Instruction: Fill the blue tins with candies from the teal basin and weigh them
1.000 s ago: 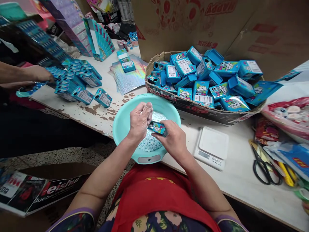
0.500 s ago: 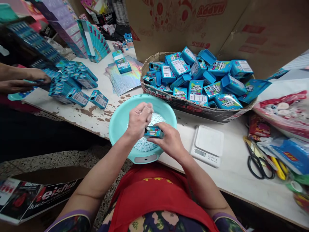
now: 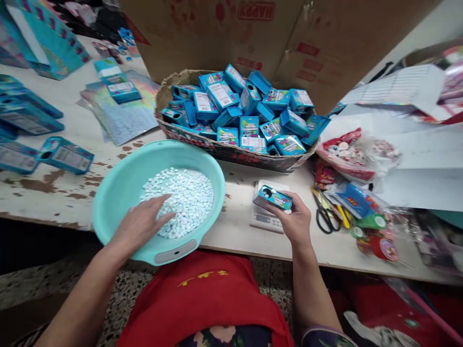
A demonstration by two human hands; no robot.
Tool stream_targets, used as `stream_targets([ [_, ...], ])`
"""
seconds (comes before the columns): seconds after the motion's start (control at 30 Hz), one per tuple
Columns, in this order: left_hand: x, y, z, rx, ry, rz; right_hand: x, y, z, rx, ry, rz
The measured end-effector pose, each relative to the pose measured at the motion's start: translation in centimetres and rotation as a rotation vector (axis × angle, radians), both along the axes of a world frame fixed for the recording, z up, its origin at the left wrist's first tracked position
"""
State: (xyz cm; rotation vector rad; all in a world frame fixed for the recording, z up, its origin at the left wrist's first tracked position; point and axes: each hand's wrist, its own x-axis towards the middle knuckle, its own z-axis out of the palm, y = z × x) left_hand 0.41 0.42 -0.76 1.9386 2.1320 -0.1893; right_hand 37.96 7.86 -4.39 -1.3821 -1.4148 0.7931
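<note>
My left hand (image 3: 142, 222) hovers over the turquoise basin (image 3: 117, 185), fingers apart and holding nothing that I can see. Its fingertips are at the edge of the small pale candies (image 3: 188, 205) heaped in the basin. Out to the right, my right hand (image 3: 297, 219) grips a blue candy box (image 3: 278, 199) labelled "Caramelo Macizo". The box is tilted, and a dark round hole shows at its left end, with a pale candy by it. Beneath the box lies a white digital scale (image 3: 265, 220), partly covered by box and hand; I cannot tell whether they touch.
A cut-down carton (image 3: 231, 156) full of blue boxes stands behind the basin. More blue boxes (image 3: 68, 156) and shiny sheets (image 3: 133, 115) lie at the left. Scissors (image 3: 325, 214), a yellow cutter (image 3: 343, 217) and bagged goods (image 3: 356, 200) lie right of the scale.
The view has turned right. My right hand has carried the candy box from above the basin to over the scale. My left hand has opened from a closed grip and lowered toward the candies.
</note>
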Motion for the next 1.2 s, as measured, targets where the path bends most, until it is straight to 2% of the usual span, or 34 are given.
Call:
stream_targets([
  [0.1, 0.3, 0.6, -0.1, -0.054, 0.053, -0.035, 1.9, 1.1, -2.1, -0.039, -0.014, -0.112],
  [0.17, 0.2, 0.9, -0.4, -0.096, 0.047, -0.044, 2.6, 1.5, -3.0, -0.063, -0.008, -0.137],
  [0.37, -0.7, 0.6, -1.4, -0.125, 0.021, -0.035, 4.2, 1.0, -4.4, 0.001, 0.096, -0.139],
  [0.53, -1.0, 0.7, -1.7, -0.162, 0.027, -0.041, 6.1, 0.1, -4.9, 0.016, 0.232, -0.399],
  [0.63, -0.9, 0.9, -1.6, -0.179, 0.020, -0.041, 6.7, -0.4, -5.3, -0.026, 0.287, -0.483],
  [0.93, -1.0, 0.7, -2.0, -0.139, -0.015, -0.042, 6.6, -1.3, -6.1, -0.069, 0.235, -0.504],
  [1.2, -1.0, 0.7, -2.0, -0.156, -0.018, -0.051, 4.0, -0.8, -3.9, 0.186, -0.116, -0.329],
])
